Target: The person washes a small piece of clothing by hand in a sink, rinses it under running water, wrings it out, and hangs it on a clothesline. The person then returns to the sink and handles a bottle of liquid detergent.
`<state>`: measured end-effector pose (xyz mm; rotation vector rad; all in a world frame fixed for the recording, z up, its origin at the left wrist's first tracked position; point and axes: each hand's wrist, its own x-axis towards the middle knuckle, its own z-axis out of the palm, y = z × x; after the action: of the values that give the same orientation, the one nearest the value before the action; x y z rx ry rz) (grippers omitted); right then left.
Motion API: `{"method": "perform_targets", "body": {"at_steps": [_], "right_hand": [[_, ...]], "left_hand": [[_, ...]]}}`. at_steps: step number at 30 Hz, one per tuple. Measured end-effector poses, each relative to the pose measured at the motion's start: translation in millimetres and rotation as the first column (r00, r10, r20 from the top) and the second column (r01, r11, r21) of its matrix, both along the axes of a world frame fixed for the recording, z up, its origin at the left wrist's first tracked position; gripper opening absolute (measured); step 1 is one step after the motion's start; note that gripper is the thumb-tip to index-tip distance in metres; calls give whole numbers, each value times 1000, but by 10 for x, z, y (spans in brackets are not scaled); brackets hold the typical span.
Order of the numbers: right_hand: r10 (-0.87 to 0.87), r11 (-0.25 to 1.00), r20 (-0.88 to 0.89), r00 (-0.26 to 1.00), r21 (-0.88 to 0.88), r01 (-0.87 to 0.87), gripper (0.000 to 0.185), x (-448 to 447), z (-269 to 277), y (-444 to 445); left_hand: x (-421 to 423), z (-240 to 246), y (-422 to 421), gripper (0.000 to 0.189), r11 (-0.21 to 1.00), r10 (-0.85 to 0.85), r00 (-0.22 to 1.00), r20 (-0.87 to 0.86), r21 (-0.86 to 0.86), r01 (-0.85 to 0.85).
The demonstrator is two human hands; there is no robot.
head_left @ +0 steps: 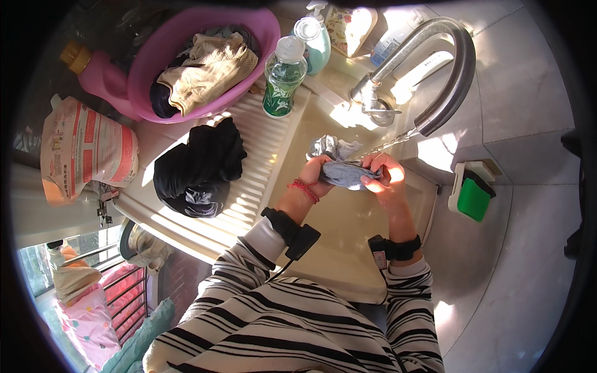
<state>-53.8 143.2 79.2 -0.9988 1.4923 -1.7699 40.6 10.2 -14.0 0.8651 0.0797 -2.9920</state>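
Note:
A wet grey cloth garment (pixel 347 175) is stretched between my two hands over the laundry sink (pixel 322 233). My left hand (pixel 315 175), with a red bracelet on its wrist, grips the garment's left end. The other end is pinched in the fingers of my right hand (pixel 385 172). Water runs from the curved metal faucet (pixel 459 79) down towards the garment near my right fingers. Just beyond my left hand lies a bunched light grey cloth (pixel 333 145) in the basin. Which garment the grey cloth is, I cannot tell.
On the ribbed washboard (pixel 252 177) at left lies a black garment (pixel 198 168). Behind it are a pink basin (pixel 140 79) of clothes, a green bottle (pixel 283 79) and a pump bottle (pixel 317 46). A detergent pouch (pixel 88 149) stands far left. A green-faced brush (pixel 473 199) hangs at the right wall.

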Motion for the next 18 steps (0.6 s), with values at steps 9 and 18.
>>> {"method": "perform_targets", "body": {"at_steps": [9,18], "right_hand": [[-96,982,689,719,-53,182,50,-19,-396,-140],[-150,979,-444,884,58,195,34,68,-72,-246]], "left_hand": [[46,525,242,43,949,58,836,-546,291,125],[220,583,3,63,929,-370,929,-12,-33,369]]}}
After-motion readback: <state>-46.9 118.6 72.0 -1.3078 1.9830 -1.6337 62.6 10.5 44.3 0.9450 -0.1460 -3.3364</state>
